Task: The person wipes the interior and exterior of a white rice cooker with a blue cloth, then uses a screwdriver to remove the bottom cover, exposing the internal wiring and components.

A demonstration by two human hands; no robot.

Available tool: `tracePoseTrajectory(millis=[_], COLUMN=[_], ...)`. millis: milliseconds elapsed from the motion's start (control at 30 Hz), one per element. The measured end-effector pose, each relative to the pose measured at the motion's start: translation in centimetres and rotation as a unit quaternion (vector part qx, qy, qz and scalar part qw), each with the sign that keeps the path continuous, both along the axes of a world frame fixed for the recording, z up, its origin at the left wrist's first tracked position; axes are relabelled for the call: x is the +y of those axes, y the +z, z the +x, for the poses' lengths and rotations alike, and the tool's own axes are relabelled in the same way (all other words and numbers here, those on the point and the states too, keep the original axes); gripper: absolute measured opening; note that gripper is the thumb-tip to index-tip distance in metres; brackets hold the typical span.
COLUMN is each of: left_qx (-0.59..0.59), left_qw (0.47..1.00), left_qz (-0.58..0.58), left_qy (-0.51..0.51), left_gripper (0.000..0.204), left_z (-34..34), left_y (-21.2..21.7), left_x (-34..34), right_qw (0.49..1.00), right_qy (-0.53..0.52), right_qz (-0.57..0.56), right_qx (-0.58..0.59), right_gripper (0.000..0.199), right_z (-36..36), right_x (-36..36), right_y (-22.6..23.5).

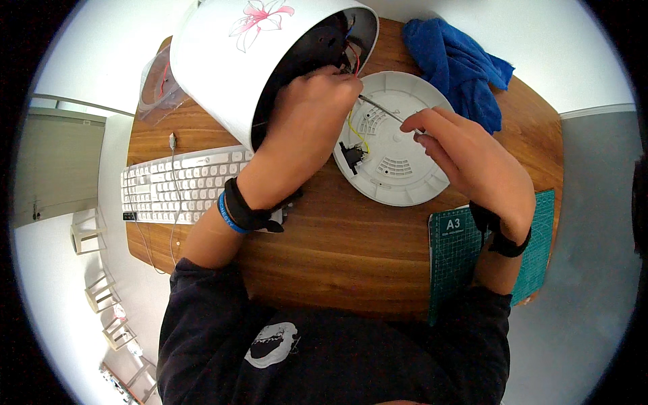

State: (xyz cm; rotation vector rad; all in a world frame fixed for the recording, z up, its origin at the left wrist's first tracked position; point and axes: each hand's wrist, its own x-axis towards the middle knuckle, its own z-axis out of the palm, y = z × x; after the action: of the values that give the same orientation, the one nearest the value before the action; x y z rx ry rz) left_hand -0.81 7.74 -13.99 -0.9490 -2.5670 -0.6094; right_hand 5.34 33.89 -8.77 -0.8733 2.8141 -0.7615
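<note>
A white, drum-shaped appliance housing (216, 71) with a pink flower print lies tipped over, its open end facing right. My left hand (314, 101) reaches into that opening beside red wires (356, 58), fingers closed; what they pinch is hidden. My right hand (466, 145) is closed around a screwdriver (382, 106), whose thin metal shaft points left toward my left fingers. Below the shaft sits a round white base cover (405, 192) with vent slots. A black socket (352, 158) with a yellow wire (358, 135) is on the cover's left side.
A white keyboard (185, 185) with a cable lies left on the wooden table (337, 256). Behind it is a clear plastic bag (160, 88). At the far right is a crumpled blue cloth (452, 64), and a green cutting mat (449, 260) lies under my right forearm.
</note>
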Motion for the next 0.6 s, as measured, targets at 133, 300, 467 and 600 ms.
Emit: tracePoseTrajectory(millis=[133,300,467,600], left_qx=[0.01,0.011,0.0,-0.002], left_qw=[1.0,1.0,1.0,1.0], left_qz=[0.001,-0.002,-0.009,-0.001], left_qy=[-0.002,-0.008,0.0,-0.004], left_gripper=[0.025,0.026,0.026,0.026], left_z=[0.01,0.05,0.03,0.04], left_y=[-0.13,-0.01,0.08,0.16], left_x=[-0.1,-0.16,-0.08,-0.07], right_qw=[1.0,1.0,1.0,1.0], right_qy=[0.003,0.0,-0.001,0.003], right_qz=[0.006,0.005,0.015,0.009], right_qx=[-0.005,-0.011,-0.016,-0.009], right_gripper=[0.021,0.021,0.021,0.021], right_z=[0.0,0.07,0.04,0.03], right_x=[0.13,0.15,0.17,0.2], right_y=[0.06,0.09,0.32,0.31])
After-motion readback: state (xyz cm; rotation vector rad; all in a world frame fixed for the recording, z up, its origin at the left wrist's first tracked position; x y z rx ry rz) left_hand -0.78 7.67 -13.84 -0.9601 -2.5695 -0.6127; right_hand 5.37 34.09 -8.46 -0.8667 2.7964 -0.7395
